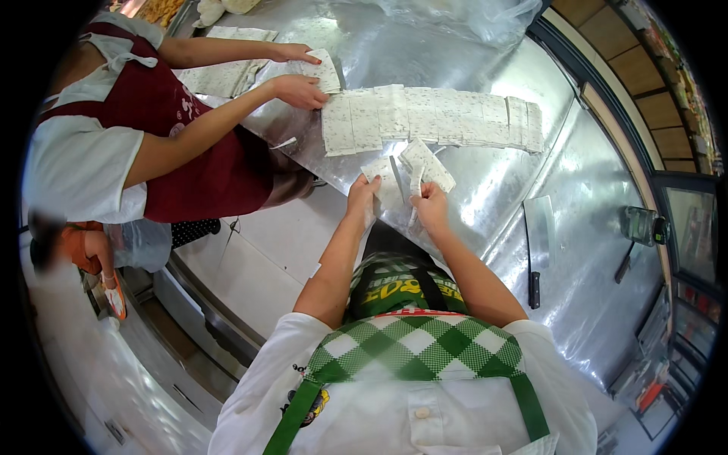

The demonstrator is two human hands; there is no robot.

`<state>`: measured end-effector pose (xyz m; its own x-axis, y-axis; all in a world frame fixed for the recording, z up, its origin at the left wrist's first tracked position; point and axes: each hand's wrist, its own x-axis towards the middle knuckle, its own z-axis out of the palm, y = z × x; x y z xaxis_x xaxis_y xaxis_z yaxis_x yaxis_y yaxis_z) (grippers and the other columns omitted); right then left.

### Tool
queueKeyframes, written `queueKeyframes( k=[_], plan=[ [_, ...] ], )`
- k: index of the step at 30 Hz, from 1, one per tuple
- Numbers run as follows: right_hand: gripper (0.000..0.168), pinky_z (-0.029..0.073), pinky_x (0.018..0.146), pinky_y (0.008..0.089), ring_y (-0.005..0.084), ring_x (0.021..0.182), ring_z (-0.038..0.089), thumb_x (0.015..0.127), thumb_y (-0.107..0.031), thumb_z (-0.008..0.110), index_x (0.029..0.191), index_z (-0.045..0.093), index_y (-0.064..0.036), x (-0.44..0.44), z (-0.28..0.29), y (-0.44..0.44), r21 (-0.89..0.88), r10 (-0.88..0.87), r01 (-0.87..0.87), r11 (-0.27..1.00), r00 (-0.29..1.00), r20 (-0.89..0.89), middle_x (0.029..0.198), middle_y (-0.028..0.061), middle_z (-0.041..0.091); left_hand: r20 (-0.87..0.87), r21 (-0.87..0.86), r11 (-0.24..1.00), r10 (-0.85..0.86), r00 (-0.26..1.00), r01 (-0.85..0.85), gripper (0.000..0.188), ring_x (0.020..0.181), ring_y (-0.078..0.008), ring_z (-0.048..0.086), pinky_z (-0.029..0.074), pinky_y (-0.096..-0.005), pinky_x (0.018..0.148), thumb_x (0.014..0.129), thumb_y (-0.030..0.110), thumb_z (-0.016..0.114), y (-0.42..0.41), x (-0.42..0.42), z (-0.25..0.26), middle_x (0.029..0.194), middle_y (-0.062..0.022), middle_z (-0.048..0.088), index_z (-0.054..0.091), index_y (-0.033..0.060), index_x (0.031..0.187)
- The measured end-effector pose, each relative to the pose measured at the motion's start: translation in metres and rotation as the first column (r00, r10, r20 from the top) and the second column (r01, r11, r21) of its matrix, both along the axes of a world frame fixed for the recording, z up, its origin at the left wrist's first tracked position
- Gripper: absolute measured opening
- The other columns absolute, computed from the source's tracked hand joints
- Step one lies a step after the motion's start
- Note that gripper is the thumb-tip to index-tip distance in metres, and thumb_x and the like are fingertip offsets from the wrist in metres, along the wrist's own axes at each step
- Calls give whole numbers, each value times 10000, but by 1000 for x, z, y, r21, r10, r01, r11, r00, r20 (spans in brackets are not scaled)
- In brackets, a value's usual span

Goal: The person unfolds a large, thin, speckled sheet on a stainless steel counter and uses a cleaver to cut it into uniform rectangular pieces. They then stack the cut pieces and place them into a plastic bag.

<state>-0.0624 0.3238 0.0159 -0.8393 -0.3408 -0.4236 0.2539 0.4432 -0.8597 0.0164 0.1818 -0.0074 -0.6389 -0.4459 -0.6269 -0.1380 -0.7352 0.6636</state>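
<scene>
My left hand (362, 196) grips a stack of flat, pale, dark-speckled sheets (382, 181) at the near edge of a metal table. My right hand (430, 206) pinches a narrow pale strip (416, 181), while another small speckled stack (435, 165) lies just beyond its fingers. Farther off, a long overlapping row of the same speckled sheets (421, 116) stretches across the metal table. At the row's left end, a co-worker's two hands (298, 91) hold a small stack (323, 71). The sheets' exact material cannot be told.
A cleaver (539, 233) lies at the right, with a glass jar (642, 225) and a smaller knife (624, 264) beyond it. More sheets (222, 77) are piled at upper left. Clear plastic film (483, 17) covers the far side. A co-worker in a dark red apron (193, 165) stands at left.
</scene>
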Motion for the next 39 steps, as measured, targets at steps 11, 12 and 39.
queueKeyframes(
  k=[11, 12, 39],
  plan=[
    [269, 397, 578, 238, 107, 781, 547, 784, -55, 616, 1045, 558, -86, -26, 17, -15, -188, -89, 197, 962, 880, 467, 979, 42, 612, 13, -114, 986, -122, 992, 122, 280, 818, -151, 605, 488, -303, 689, 827, 59, 623, -22, -29, 1, 963, -55, 630, 534, 62, 1093],
    [270, 405, 584, 228, 105, 792, 546, 782, -61, 619, 1048, 567, -73, -25, 18, -14, -174, -130, 247, 953, 855, 502, 1006, 52, 605, 89, -162, 973, -149, 985, 162, 284, 826, -138, 598, 482, -282, 700, 822, 40, 618, -29, -33, 11, 962, -58, 633, 531, 50, 1093],
    [441, 475, 756, 365, 265, 851, 587, 644, -130, 761, 1019, 570, 1, -74, -8, -13, 477, 293, -171, 862, 936, -195, 958, 155, 588, 346, -288, 866, -303, 888, 408, 415, 751, -164, 566, 472, -285, 693, 762, 96, 661, 18, -79, 8, 887, -85, 579, 463, -2, 1113]
  ],
)
